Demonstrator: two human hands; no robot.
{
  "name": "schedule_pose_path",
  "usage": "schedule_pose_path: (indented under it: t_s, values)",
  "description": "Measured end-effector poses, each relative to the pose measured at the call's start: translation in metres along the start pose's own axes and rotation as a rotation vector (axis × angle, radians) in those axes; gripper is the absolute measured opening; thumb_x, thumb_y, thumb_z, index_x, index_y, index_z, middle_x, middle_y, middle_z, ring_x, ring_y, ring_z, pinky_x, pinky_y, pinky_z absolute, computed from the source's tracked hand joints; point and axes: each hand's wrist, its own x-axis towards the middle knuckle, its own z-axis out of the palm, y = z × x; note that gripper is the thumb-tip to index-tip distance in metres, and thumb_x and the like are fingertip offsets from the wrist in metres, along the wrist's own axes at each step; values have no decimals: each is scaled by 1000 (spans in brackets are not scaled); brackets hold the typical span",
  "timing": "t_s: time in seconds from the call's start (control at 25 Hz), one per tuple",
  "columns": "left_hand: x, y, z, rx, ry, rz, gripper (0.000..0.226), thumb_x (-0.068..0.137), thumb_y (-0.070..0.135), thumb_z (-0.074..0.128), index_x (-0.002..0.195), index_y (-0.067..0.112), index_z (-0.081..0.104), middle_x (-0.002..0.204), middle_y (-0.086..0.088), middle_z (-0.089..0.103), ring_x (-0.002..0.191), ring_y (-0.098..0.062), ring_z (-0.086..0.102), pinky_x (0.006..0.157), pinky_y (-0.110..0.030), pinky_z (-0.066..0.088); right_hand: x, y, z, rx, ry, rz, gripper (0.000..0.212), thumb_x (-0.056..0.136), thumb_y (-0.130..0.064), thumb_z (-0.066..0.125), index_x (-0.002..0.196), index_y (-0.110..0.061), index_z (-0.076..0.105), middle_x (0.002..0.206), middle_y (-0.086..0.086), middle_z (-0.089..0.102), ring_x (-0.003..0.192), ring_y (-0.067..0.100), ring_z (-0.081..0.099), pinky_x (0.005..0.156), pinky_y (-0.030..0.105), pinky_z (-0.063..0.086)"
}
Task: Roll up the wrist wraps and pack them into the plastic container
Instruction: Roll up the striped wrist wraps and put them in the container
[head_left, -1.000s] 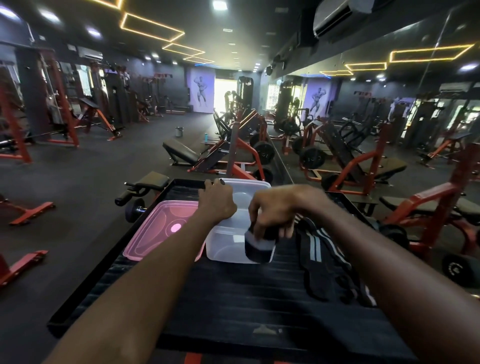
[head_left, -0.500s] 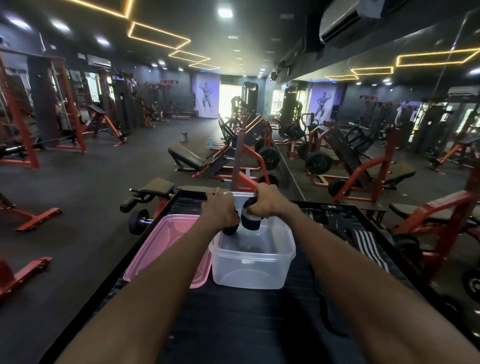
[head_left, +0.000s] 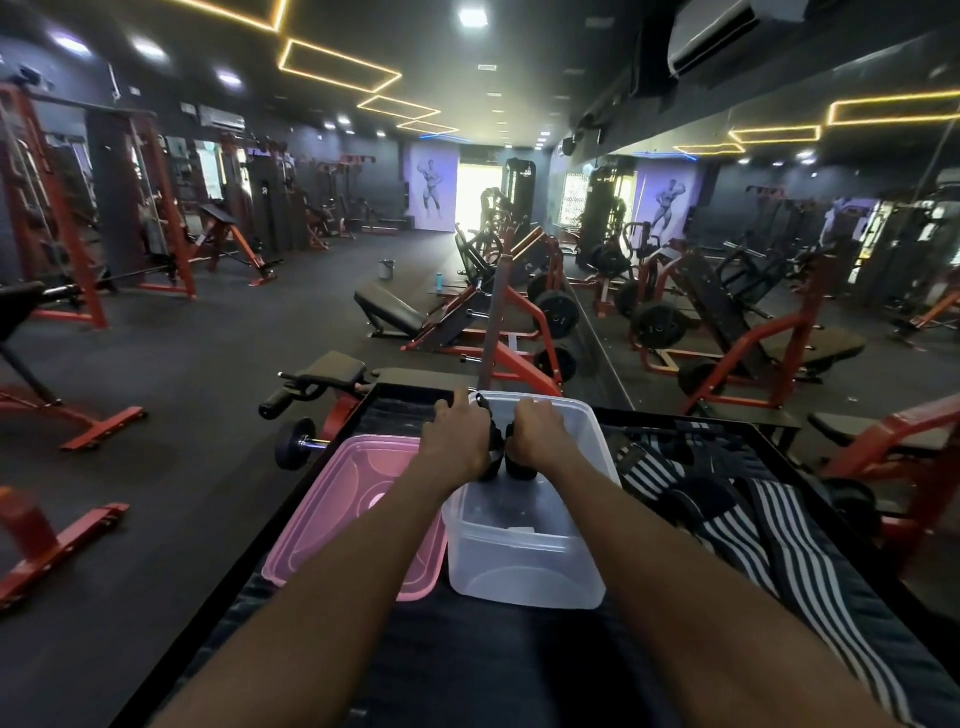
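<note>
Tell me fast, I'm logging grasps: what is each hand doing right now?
Left hand: closed on a dark rolled wrap over the clear container.
Right hand: closed on a second dark roll.

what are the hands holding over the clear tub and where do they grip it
Each holds a rolled black wrist wrap over the clear container: left hand on left roll, right hand on right roll, gripped around their upper parts.
</note>
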Motion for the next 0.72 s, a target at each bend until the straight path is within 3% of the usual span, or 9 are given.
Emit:
schedule_pose_path:
  t_s: [0.4,0.52,0.6,0.72]
  values:
    - [2,6,-4,83,23,-2,41,91,26,62,130,13,56,138,-17,39,130,-40,38,101,-54,40,-2,6,-16,91,-82,70,44,79,-22,74,115,-3,56,115,17,61,105,34,63,75,32,48]
    - [2,17,-14,71,88,-16,37,91,29,62,123,13,60,136,-18,39,130,-41,37,103,-56,37,-6,13,-39,230,17,30,31,77,-25,76,95,-9,57,94,8,66,82,25,67,74,32,58]
    - [2,30,-22,11,119,20,36,90,27,62,123,11,61,136,-19,39,130,-41,37,103,-56,39,-16,18,-59,331,64,-24,25,81,-24,76,85,-17,52,75,0,63,68,17,63,66,27,56]
    - [-1,58,-32,-55,141,92,36,90,22,63,123,10,60,138,-20,42,131,-41,39,104,-57,42,-34,35,-87,348,170,-9,20,83,-23,73,69,-14,64,67,3,65,65,20,65,63,34,56]
